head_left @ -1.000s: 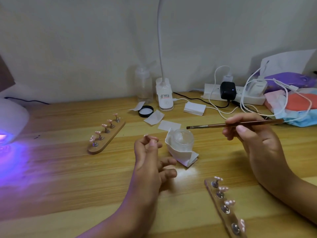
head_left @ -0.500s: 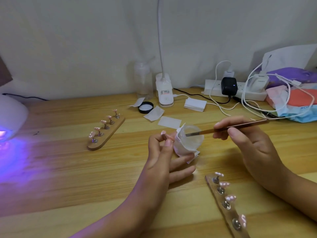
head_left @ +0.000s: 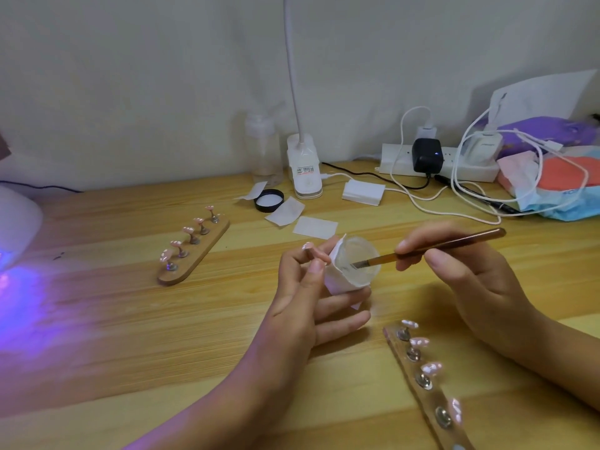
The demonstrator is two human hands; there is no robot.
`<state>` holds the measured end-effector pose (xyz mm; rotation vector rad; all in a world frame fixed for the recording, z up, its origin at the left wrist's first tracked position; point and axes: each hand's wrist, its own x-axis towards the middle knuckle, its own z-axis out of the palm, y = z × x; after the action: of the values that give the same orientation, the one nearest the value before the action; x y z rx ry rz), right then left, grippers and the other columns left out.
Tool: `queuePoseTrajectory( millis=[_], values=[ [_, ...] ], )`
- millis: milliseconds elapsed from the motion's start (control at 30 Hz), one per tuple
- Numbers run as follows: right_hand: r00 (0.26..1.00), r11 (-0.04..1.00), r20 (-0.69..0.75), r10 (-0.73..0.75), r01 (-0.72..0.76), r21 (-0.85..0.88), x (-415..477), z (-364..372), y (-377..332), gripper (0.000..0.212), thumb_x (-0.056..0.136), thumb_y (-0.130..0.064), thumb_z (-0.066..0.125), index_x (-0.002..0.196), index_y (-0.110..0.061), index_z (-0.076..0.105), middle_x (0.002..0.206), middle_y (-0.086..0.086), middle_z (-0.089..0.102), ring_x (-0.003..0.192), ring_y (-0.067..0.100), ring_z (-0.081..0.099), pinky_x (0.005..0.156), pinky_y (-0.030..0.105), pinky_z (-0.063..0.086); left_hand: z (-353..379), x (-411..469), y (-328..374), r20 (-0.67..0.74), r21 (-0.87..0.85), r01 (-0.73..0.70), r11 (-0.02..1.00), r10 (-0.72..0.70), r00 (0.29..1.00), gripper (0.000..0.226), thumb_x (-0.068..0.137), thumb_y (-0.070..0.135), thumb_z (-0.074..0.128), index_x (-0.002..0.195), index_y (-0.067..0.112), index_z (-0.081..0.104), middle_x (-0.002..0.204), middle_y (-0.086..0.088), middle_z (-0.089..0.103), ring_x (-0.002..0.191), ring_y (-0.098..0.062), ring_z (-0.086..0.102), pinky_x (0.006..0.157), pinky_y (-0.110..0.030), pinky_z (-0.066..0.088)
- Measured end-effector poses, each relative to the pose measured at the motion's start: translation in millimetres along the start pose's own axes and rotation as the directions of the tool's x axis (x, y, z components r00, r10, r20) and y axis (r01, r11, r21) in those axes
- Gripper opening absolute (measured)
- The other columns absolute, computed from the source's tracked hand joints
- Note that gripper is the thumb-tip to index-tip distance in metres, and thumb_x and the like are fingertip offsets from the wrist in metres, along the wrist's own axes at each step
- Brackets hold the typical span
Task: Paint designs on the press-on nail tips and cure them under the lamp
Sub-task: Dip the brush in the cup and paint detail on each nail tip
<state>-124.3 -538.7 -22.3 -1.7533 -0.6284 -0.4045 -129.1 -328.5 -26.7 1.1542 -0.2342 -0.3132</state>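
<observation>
**Brush dips into the cup on a wood table**

A pale wood table [head_left: 130, 319] stands against a plain off-white wall [head_left: 130, 76]. At the left edge a white cure lamp [head_left: 16, 228] throws violet light across the boards.

Along the wall stand one clear bottle [head_left: 263, 151], one clip lamp [head_left: 304, 170] with a white gooseneck, and one power strip [head_left: 396, 162]. The strip carries one black adapter [head_left: 427, 155] and two white plugs [head_left: 483, 147], with white cables [head_left: 422, 203] looping off it. A heap of purple, pink, orange and blue packets [head_left: 552, 164] lies at far right.

The clip lamp's label has red and dark print, too small to read. Grey lettering on one plug is also illegible.

One black lid [head_left: 268, 200], three loose white pads [head_left: 315, 227] and one pad stack [head_left: 363, 192] lie near the clip lamp.

There are two wooden holders. The far holder [head_left: 207, 246] carries five pink tips on stands. The near holder [head_left: 431, 397], at bottom right, shows four, and its end is cut off by the frame.

The left hand [head_left: 305, 300] pinches one tip [head_left: 307, 246] between thumb and forefinger, with its other fingers stretched out under the cup [head_left: 354, 267] and touching it. The cup is clear, wrapped in white paper, and sits between the hands. The right hand [head_left: 461, 264] pinches the brush [head_left: 448, 243], whose bristles are inside the cup.
</observation>
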Motion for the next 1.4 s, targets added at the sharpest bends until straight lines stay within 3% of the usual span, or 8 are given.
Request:
queuePoseTrajectory(
  millis=[167,333,500,633,767,1200,1300,1400],
  values=[
    [0.996,0.991,0.012,-0.092,0.093,-0.096,0,0,0,0.019,0.094,-0.015,0.042,0.102,-0.017,0.059,0.096,-0.003,0.06,0.087,0.018,0.06,0.08,0.03,0.049,1,0,1,0.011,0.022,-0.008,1.0,0.007,1.0,0.019,0.093,0.043,0.044,0.083,0.046,0.059,0.129,0.021,0.06,0.105,-0.031,0.069,0.086,-0.041,0.058],
    [0.996,0.982,0.053,-0.072,0.08,-0.168,1,0,3,0.018,0.095,-0.019,0.042,0.099,-0.013,0.059,0.09,-0.004,0.059,0.085,0.018,0.058,0.079,0.033,0.046,1,0,0,0.027,0.038,-0.006,0.999,0.005,1.0,0.019,0.094,0.044,0.043,0.087,0.047,0.061,0.128,0.019,0.061,0.107,-0.032,0.068,0.092,-0.043,0.055],
    [0.998,0.992,0.033,-0.044,0.048,-0.118,0,0,3,0.017,0.094,-0.021,0.042,0.093,-0.017,0.059,0.086,-0.003,0.057,0.081,0.018,0.056,0.076,0.032,0.046,2,0,3,-0.002,-0.011,0.005,1.0,-0.005,1.0,0.02,0.098,0.042,0.045,0.085,0.042,0.06,0.128,0.016,0.062,0.105,-0.034,0.069,0.091,-0.042,0.056],
    [0.995,1.0,-0.103,-0.004,0.008,0.03,2,-1,2,0.018,0.091,-0.021,0.045,0.09,-0.027,0.061,0.086,0.0,0.056,0.08,0.014,0.055,0.079,0.025,0.046,2,2,6,-0.05,-0.13,0.073,0.989,-0.08,0.996,0.012,0.1,0.033,0.041,0.103,0.027,0.052,0.126,0.013,0.065,0.102,-0.04,0.069,0.088,-0.045,0.057],
    [0.977,0.992,-0.21,0.04,-0.014,0.127,8,-6,3,0.022,0.088,-0.023,0.046,0.086,-0.036,0.064,0.084,-0.009,0.059,0.081,0.011,0.055,0.078,0.022,0.046,0,5,13,-0.036,-0.225,0.142,0.964,-0.154,0.987,0.015,0.087,0.036,0.051,0.1,0.027,0.052,0.123,0.008,0.068,0.102,-0.044,0.067,0.086,-0.049,0.057],
    [0.942,0.977,-0.298,0.152,-0.098,0.188,10,-13,5,0.021,0.085,-0.022,0.044,0.079,-0.031,0.062,0.082,-0.008,0.058,0.083,0.013,0.051,0.076,0.023,0.044,-7,11,15,-0.025,-0.264,0.21,0.941,-0.224,0.974,0.021,0.082,0.034,0.057,0.098,0.022,0.054,0.128,0.001,0.065,0.105,-0.043,0.066,0.078,-0.053,0.058],
    [0.938,0.968,-0.299,0.175,-0.107,0.229,10,-14,5,0.025,0.087,-0.019,0.044,0.078,-0.032,0.064,0.082,-0.006,0.058,0.081,0.014,0.051,0.075,0.022,0.045,-7,11,12,-0.102,-0.225,0.18,0.958,-0.207,0.973,0.018,0.09,0.033,0.055,0.105,0.023,0.053,0.128,-0.003,0.061,0.098,-0.032,0.071,0.067,-0.04,0.06],
    [0.923,0.933,-0.306,0.235,-0.126,0.338,13,-16,6,0.032,0.088,-0.013,0.042,0.076,-0.03,0.066,0.08,-0.005,0.056,0.075,0.012,0.05,0.071,0.023,0.044,-5,5,5,-0.246,0.013,0.078,0.997,-0.072,0.967,0.011,0.098,0.034,0.053,0.091,0.035,0.062,0.094,0.014,0.063,0.063,-0.005,0.059,0.047,-0.02,0.046]
  ],
)
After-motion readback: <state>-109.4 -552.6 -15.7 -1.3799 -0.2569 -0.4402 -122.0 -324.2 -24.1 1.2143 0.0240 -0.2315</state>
